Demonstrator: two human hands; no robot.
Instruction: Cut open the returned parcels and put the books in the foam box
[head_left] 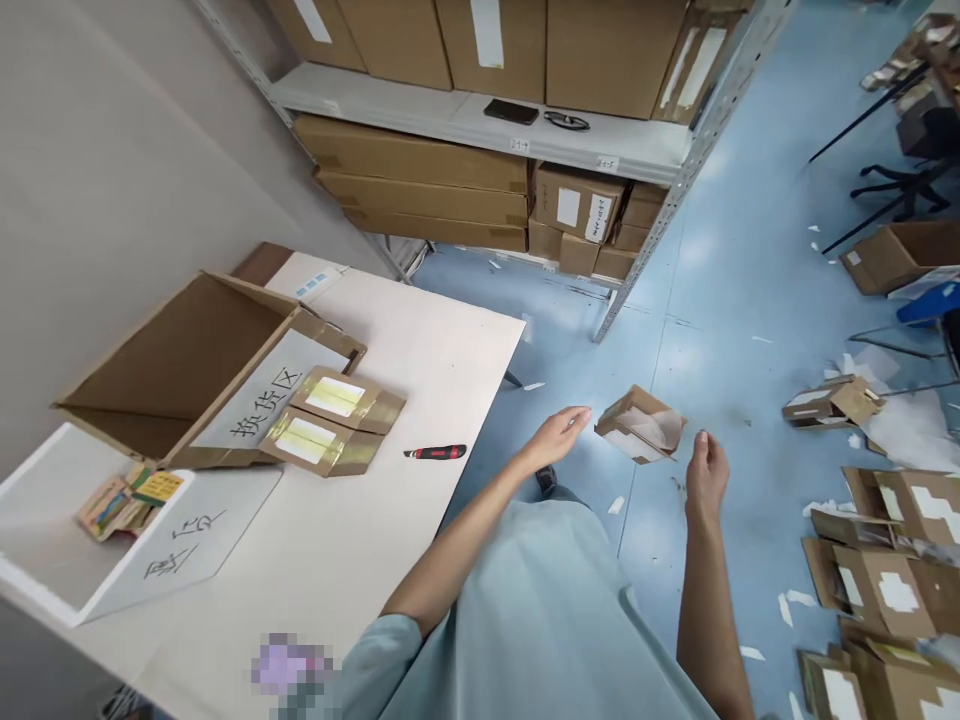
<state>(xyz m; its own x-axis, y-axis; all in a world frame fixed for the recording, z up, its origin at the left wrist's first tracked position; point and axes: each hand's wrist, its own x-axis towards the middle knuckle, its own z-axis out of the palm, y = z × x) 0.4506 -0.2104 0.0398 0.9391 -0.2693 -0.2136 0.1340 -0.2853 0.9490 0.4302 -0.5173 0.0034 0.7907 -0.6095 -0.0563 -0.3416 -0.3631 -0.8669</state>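
A small opened cardboard box (pixel 639 424) with white wrapping inside is between my two hands, over the blue floor. Whether it rests on the floor or is in the air I cannot tell. Just left of it, my left hand (pixel 556 438) is stretched out, fingers extended and holding nothing. My right hand (pixel 707 468) is raised on the box's right side, apart from it, its fingers loosely bent with nothing visible in them. A red and black utility knife (pixel 439 453) lies near the edge of the white table (pixel 450 350). Two small taped cartons (pixel 322 440) are farther left.
A large open carton (pixel 187 350) and a white bin (pixel 202 550) holding small packages stand on the table. Ahead is a metal shelf (pixel 450 115) stacked with cartons, a phone (pixel 511 111) on it. Opened cartons (pixel 892 590) and paper scraps lie on the floor at right.
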